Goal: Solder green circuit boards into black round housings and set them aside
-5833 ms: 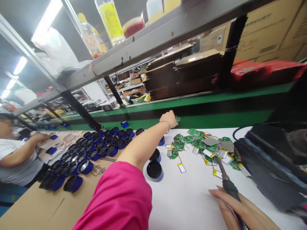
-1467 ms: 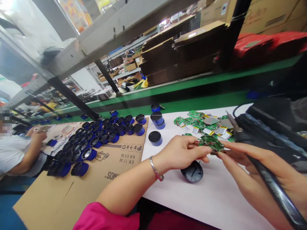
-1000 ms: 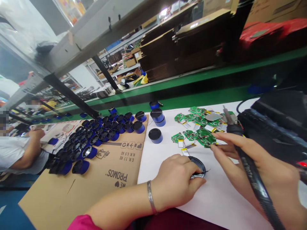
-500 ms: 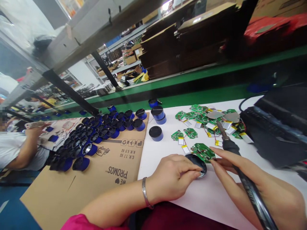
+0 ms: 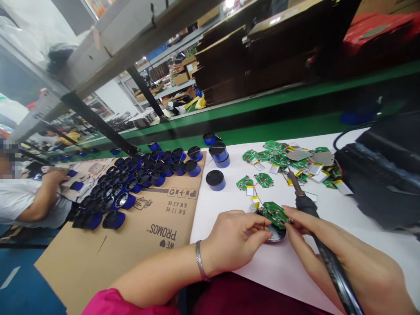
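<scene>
My left hand (image 5: 236, 239) pinches the rim of a round black casing (image 5: 277, 234) lying on the white table sheet (image 5: 295, 267). A green circuit board (image 5: 274, 213) sits tilted over the casing, held at its right edge by the fingertips of my right hand (image 5: 331, 258). That same hand also carries a black soldering iron (image 5: 320, 245), whose tip (image 5: 291, 176) points away toward the pile of boards.
A heap of green boards and small batteries (image 5: 295, 159) lies at the back right beside a black machine (image 5: 383, 175). Blue-and-black casings (image 5: 216, 179) stand mid-table, and several more (image 5: 138, 179) cover a cardboard sheet (image 5: 131, 236). Another person (image 5: 29, 201) works at the far left.
My left hand reached to the far belt, came back with a board, then took the black casing. The right hand has brought the board down over the casing.
</scene>
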`<state>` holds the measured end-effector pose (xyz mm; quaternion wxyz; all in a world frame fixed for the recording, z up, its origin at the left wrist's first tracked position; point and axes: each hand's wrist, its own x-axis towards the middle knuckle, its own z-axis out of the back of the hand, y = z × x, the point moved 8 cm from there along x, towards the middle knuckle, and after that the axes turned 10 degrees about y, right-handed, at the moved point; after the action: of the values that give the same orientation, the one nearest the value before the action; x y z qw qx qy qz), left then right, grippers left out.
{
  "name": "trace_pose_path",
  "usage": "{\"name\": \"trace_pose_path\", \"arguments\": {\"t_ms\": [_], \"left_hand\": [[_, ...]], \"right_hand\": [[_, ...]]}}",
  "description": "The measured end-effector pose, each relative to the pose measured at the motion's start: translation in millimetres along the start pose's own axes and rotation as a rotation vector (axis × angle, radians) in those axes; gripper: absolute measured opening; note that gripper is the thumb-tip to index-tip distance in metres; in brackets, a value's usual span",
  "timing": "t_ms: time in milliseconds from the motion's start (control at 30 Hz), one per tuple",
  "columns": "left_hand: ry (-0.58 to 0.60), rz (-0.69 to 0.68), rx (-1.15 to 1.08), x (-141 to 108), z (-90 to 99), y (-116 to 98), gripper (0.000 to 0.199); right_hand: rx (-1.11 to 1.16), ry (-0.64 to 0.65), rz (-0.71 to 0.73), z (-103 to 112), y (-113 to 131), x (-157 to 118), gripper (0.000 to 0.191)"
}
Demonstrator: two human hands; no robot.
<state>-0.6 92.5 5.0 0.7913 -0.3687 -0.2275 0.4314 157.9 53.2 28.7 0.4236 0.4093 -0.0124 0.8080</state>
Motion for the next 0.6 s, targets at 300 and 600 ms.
{"name": "trace_pose_path", "arguments": {"t_ms": [300,600], "left_hand": [[-0.032,0.12,-0.16,13.2,6.1,4.6,0.013],[-0.015,0.067,-0.046,22.5,6.8,-11.9,0.014]], "right_hand": [[0.093,0.089,-0.007,-7.9,-1.8,-5.0,0.029],[0.114,0.076,-0.079,-2.4,-10.6,-3.9,0.024]]}}
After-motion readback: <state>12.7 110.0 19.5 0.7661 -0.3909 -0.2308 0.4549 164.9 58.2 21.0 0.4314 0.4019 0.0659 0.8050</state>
